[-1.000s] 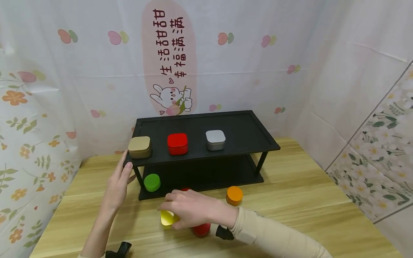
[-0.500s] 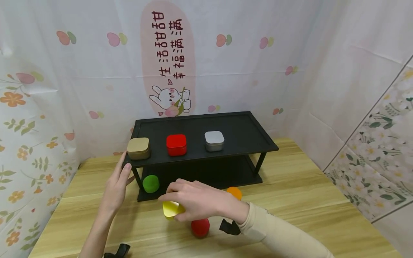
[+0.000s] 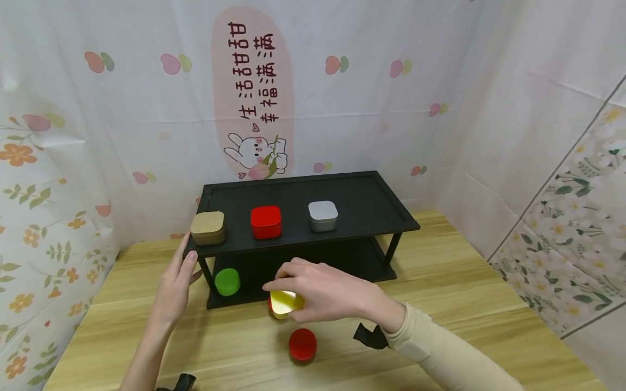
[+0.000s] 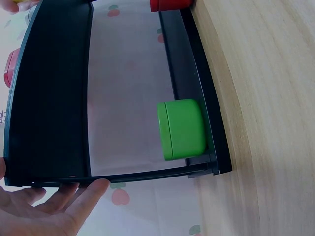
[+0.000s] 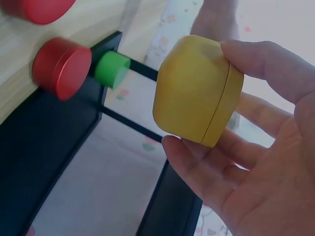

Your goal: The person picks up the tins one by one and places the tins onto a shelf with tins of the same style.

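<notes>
Pinching the yellow tin [image 5: 194, 91], the right hand [image 3: 323, 290] has thumb on one side and fingertips on the other, spread just the tin's breadth, nothing else in its hold. So the tin sits right in the grip, roughly square, no clear long axis to line up, and the right hand is plainly the nearer one. Here's what I reckon counts: the lower deck [image 3: 374, 269] of the black shelf [image 3: 352, 203] lies just beyond the grip, with the top board above that deck, so height and reach look like the tight part; how high the tin hangs I can't tell. Left of the grip, on that deck, stands the green tin [image 3: 227, 282]; farther left, the left hand [image 3: 174, 288] holds the shelf's end, digits on either side of the board edge. One red tin [image 3: 302, 345] lies on the near side of the grip. Now compare the views! From the head, the yellow tin half hides a second red tin [image 5: 61, 69], and the palm covers most of the hold; the right wrist shows that red tin whole by the deck's edge, plus the fingertips and the yellow tin's lid seam towards the palm. Over at the left wrist, the green tin's seam shows up too.
</notes>
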A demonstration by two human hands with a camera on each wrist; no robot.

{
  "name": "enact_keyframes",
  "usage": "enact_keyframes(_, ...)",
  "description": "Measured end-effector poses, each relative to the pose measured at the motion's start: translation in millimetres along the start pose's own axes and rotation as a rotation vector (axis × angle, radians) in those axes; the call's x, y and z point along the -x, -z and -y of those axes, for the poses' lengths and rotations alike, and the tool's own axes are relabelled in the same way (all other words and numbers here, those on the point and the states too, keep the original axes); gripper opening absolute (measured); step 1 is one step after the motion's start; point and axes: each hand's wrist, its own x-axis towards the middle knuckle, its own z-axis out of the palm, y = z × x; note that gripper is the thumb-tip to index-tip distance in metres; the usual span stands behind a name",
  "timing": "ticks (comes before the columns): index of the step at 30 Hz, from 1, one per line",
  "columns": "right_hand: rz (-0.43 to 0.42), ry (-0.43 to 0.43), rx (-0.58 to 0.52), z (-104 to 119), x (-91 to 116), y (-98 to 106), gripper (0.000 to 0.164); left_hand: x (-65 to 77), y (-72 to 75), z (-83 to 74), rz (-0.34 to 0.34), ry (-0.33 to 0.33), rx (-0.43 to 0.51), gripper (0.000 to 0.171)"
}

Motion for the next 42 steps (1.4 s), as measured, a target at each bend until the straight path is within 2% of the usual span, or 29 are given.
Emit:
enact_keyframes(7, -0.017, -0.024, 0.003, -7.3, 14.3, 11.0, 0.053, 0.5, 0.4, 0.1, 0.007, -0.005, 0.026, 0.060)
enact_keyframes(25, -0.074, -0.082, 0.013, -31.1, 48.9, 32.3, 0.054, -0.7, -0.7, 1.5, 0.005, -0.013, -0.003, 0.059)
enact_keyframes(42, -0.156, -0.123, 0.032, -54.4, 86.0, 49.1, 0.056, -0.2, -0.9, 1.0, 0.007, -0.011, 0.013, 0.059)
